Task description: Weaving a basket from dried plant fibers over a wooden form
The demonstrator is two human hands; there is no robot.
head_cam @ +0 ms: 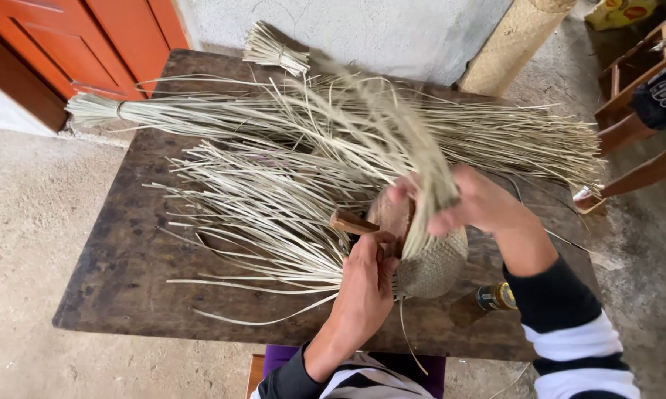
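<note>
The left hand (362,288) closes its fingers around a wooden handle (351,222) beside the half-woven basket (433,266) on the dark table (126,258); the right hand (477,201) pinches loose straw strips (429,185) above it.

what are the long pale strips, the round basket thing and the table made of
Pale strips: look like split plant fibre, perhaps bamboo or rattan; thin, flat, matte, springy.
Basket: seemingly woven from the same strips; a tight, dull tan weave shows on its side.
Table: dark, worn wood, unpolished, with blotchy stains and rough edges.
</note>
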